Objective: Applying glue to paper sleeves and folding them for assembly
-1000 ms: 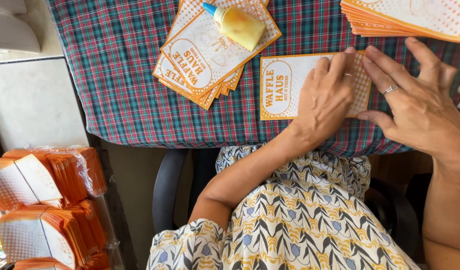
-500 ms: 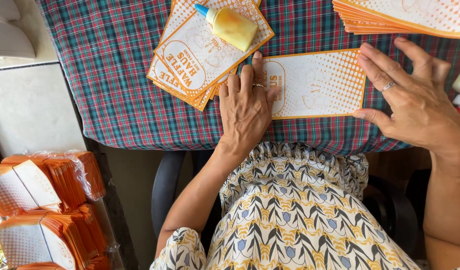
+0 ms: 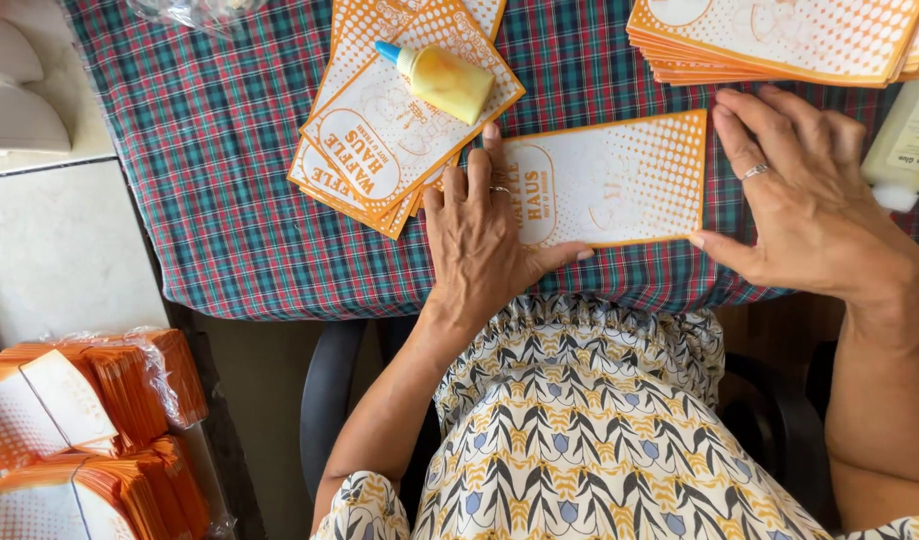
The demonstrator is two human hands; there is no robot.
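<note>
A flat orange-and-white paper sleeve (image 3: 630,180) lies on the plaid tablecloth (image 3: 230,180) near the table's front edge. My left hand (image 3: 485,240) rests flat on the sleeve's left end, fingers spread, thumb along its lower edge. My right hand (image 3: 810,200) touches the sleeve's right end, thumb tip at its lower right corner and fingers by its upper right corner. Neither hand grips anything. A small yellow glue bottle (image 3: 442,78) with a blue tip lies on a fanned pile of the same sleeves (image 3: 380,150), just above my left hand.
Another stack of orange sleeves (image 3: 780,40) sits at the table's far right, with a pale bottle (image 3: 905,140) at the right edge. Bundles of folded orange sleeves (image 3: 80,430) stand on the floor at lower left. A dark chair arm (image 3: 330,400) is beside my lap.
My left hand has slid leftward along the sleeve, from its right part to its left end. My right hand has come down onto the sleeve's right end.
</note>
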